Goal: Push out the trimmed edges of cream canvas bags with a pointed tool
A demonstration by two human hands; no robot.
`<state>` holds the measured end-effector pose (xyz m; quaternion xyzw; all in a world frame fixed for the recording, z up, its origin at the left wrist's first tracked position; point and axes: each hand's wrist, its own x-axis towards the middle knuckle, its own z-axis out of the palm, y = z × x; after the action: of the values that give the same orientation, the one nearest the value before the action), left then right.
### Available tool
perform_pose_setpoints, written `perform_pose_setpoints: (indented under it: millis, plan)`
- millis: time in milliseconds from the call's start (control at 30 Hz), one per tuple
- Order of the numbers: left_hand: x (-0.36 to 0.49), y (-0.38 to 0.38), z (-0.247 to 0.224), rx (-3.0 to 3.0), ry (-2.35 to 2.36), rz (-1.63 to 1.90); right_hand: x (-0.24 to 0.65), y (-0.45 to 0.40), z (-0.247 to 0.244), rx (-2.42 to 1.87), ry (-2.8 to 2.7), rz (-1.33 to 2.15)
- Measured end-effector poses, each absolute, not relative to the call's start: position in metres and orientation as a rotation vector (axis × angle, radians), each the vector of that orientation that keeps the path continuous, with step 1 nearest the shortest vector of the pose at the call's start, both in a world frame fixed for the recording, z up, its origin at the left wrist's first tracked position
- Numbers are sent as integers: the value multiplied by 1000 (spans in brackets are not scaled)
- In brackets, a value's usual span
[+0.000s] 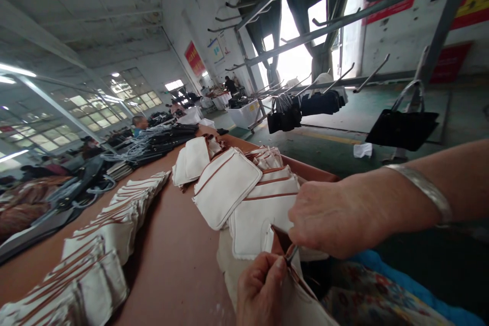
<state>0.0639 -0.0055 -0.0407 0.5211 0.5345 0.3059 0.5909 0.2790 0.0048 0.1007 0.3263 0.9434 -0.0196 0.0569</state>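
Observation:
At the lower middle my left hand (262,285) pinches the edge of a white bag piece (296,301) between thumb and fingers. The piece is held with its opening upward, and brown lining shows inside. My right hand (332,216), with a silver bangle (422,191) on its wrist, is closed just above that opening. A small dark, narrow thing (292,253) shows between the two hands; what the right fingers grip is hidden behind the hand. Just beyond lie overlapping white pouches with brown stripes (227,186), stacked on the table.
On the brown tabletop (179,265), a long row of white pouches (110,234) leans at the left. Black bags with grey straps (164,137) are piled farther back. A metal hook rack (336,25) holding black bags (284,114) stands to the right. People work in the background.

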Motion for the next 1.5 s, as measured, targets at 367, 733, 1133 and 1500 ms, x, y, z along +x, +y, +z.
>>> perform_pose_setpoints:
  millis: [367, 733, 1133, 1500]
  plan:
    - [72, -9, -38, 1446, 1243, 823, 269, 24, 83, 590, 2950, 365]
    - [84, -20, -60, 1403, 1166, 805, 279, 4, 84, 691, 2709, -95]
    - [79, -23, -26, 1481, 1138, 865, 294, -18, 62, 1022, 2790, -406]
    - [78, 6, -57, 1284, 941, 825, 276, -10, 26, 1154, 2887, -337]
